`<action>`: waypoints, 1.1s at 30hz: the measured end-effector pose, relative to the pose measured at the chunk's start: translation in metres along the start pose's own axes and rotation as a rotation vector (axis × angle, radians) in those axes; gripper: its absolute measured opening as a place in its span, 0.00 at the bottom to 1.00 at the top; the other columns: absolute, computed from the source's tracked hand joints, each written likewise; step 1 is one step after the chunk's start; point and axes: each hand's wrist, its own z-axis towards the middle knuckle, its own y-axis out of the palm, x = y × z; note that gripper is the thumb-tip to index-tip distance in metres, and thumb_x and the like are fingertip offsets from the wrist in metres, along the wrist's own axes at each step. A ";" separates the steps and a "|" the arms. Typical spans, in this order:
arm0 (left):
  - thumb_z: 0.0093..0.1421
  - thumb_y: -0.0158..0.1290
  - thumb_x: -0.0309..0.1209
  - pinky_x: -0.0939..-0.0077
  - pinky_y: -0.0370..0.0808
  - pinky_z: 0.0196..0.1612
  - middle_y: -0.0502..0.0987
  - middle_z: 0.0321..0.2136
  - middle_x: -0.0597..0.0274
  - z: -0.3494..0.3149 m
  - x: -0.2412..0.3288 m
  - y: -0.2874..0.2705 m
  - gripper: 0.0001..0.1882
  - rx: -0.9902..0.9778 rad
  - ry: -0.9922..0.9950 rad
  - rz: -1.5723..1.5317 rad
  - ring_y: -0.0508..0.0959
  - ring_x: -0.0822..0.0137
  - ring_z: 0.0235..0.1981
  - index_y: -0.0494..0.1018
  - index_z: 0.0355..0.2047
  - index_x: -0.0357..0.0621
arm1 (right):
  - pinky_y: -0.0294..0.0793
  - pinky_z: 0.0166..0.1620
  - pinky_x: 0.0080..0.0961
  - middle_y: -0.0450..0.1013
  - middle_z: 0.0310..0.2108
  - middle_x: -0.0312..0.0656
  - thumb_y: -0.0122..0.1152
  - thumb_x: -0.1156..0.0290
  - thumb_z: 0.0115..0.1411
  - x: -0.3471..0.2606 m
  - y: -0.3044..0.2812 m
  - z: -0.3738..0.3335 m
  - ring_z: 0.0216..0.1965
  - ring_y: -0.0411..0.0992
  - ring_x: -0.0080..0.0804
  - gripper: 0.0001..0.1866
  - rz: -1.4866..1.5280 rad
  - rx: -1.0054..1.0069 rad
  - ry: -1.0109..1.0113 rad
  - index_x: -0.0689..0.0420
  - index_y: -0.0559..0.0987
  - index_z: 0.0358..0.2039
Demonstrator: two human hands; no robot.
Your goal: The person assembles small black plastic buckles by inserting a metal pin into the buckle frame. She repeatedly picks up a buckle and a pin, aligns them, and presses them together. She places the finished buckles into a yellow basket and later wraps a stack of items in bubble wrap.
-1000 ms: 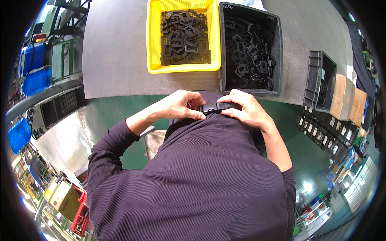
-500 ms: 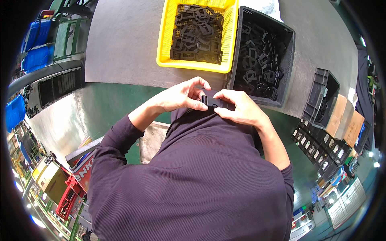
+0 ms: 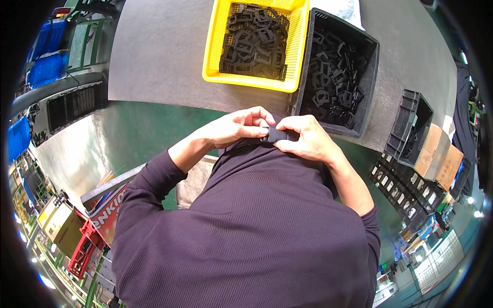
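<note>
In front of my waist, both hands are on a small black plastic part (image 3: 276, 135) with a rectangular outline. My left hand (image 3: 237, 126) pinches its left end, the thumb along the near side and the fingers curled over behind. The right end sits between the thumb and forefinger of my right hand (image 3: 309, 139), which partly hides it. Beyond my hands, a yellow perforated basket (image 3: 246, 84) on the grey table holds many flat black frame-shaped pieces. To its right, a black crate (image 3: 371, 84) is loaded with similar dark pieces.
Both containers stand near the front edge of the table (image 3: 159, 56). A smaller dark crate (image 3: 398, 126) and a cardboard box (image 3: 436, 154) are at the right. A black slotted tray (image 3: 74, 107) lies at the left. Clear plastic (image 3: 341, 7) lies behind the black crate.
My left thumb and fingers have moved slightly right, closing onto the left end of the black part. The part has turned a little between my hands.
</note>
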 end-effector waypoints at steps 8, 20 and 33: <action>0.57 0.52 0.26 0.85 0.68 0.41 0.71 0.31 0.71 -0.005 -0.002 -0.006 0.13 0.097 0.093 -0.118 0.71 0.79 0.35 0.65 0.42 0.44 | 0.68 0.28 0.18 0.71 0.19 0.35 0.61 0.71 0.43 -0.006 -0.030 -0.010 0.22 0.67 0.18 0.11 0.124 0.196 0.160 0.64 0.75 0.26; 0.59 0.50 0.29 0.85 0.71 0.32 0.71 0.34 0.66 -0.010 -0.007 0.007 0.19 0.205 0.147 -0.075 0.74 0.74 0.31 0.61 0.51 0.43 | 0.67 0.24 0.12 0.70 0.18 0.33 0.61 0.74 0.53 -0.016 -0.034 -0.013 0.19 0.69 0.16 0.06 0.620 0.168 0.233 0.62 0.75 0.29; 0.61 0.47 0.32 0.86 0.69 0.29 0.70 0.31 0.66 -0.007 -0.009 0.011 0.18 0.206 0.192 -0.005 0.73 0.75 0.28 0.61 0.51 0.45 | 0.71 0.27 0.16 0.73 0.24 0.36 0.60 0.70 0.55 -0.011 -0.016 -0.002 0.25 0.72 0.20 0.09 0.572 0.010 0.288 0.62 0.75 0.32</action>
